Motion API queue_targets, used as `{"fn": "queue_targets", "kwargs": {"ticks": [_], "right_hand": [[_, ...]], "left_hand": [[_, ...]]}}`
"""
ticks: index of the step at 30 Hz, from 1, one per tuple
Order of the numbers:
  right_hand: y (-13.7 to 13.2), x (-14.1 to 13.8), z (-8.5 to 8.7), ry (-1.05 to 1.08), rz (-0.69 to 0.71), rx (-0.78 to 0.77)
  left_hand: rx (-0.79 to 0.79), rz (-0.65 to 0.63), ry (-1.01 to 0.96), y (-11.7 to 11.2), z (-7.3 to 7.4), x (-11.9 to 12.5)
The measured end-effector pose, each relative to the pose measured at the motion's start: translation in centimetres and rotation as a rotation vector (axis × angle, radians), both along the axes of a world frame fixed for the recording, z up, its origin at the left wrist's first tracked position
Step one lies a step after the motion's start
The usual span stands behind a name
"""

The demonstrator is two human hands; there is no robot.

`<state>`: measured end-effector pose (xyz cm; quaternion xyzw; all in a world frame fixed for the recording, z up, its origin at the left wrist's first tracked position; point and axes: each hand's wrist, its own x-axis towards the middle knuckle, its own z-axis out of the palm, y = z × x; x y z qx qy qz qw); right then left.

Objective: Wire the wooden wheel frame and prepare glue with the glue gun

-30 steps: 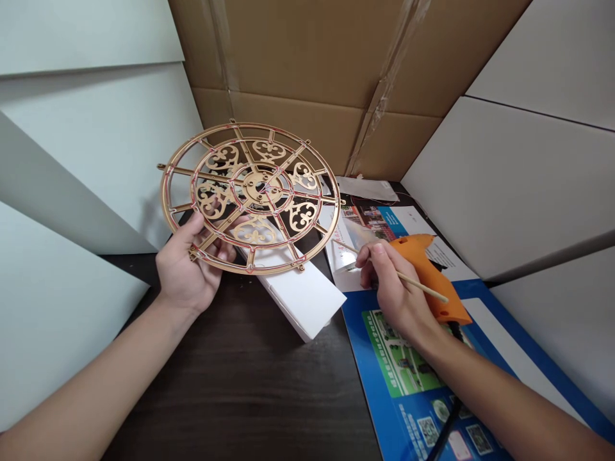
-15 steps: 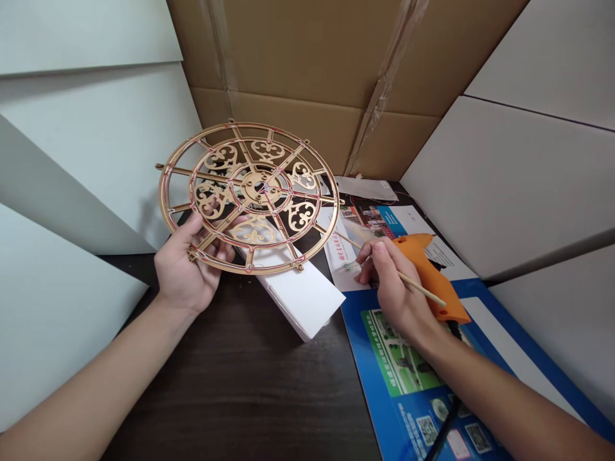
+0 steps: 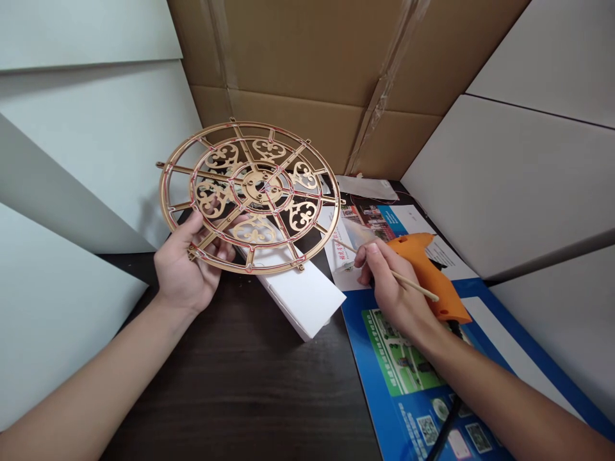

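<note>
My left hand (image 3: 187, 262) grips the near left rim of a gold openwork wheel frame (image 3: 262, 186), thumb on top and fingers beneath. The frame is held tilted above the table, with scroll ornaments between its spokes and thin red and white wires running along its rings. In my right hand (image 3: 389, 272) is a thin wooden stick (image 3: 414, 285), pinched like a pen. Its far tip points at the frame's right rim; whether it touches cannot be made out. Just right of that hand lies an orange glue gun (image 3: 427, 272), partly covered by the hand.
A white box (image 3: 302, 294) stands below the frame on the dark table (image 3: 250, 378). Under the glue gun lie a blue printed sheet (image 3: 369, 371) and a white leaflet (image 3: 346, 259). A black cord (image 3: 444, 429) runs toward me. Cardboard (image 3: 298, 51) and white panels (image 3: 542, 179) wall the space.
My right hand and the stick have shifted slightly to the left. My left hand and the wheel frame are almost unmoved.
</note>
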<state>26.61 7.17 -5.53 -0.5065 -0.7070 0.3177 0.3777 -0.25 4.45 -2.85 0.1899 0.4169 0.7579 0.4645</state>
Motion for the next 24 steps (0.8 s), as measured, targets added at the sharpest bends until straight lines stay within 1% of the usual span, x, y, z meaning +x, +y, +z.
{"fn": "queue_targets", "kwargs": {"ticks": [3,8,14,19,24], "right_hand": [[-0.09,-0.01,0.02,0.006,0.000,-0.001],[-0.08,-0.04,-0.04,0.016,0.000,-0.007],[0.01,0.12,-0.32,0.038,-0.003,-0.038],[0.17,0.03,-0.72,0.179,-0.020,-0.064],[0.08,-0.34,-0.63,0.275,-0.032,-0.071]], "left_hand": [[0.015,-0.002,0.005,0.03,-0.11,-0.10],[-0.014,0.003,0.004,0.04,-0.15,0.01],[0.021,-0.023,0.042,-0.02,-0.47,-0.15],[0.007,-0.018,0.042,-0.06,-0.36,-0.14],[0.002,-0.006,0.037,0.01,-0.20,-0.01]]}}
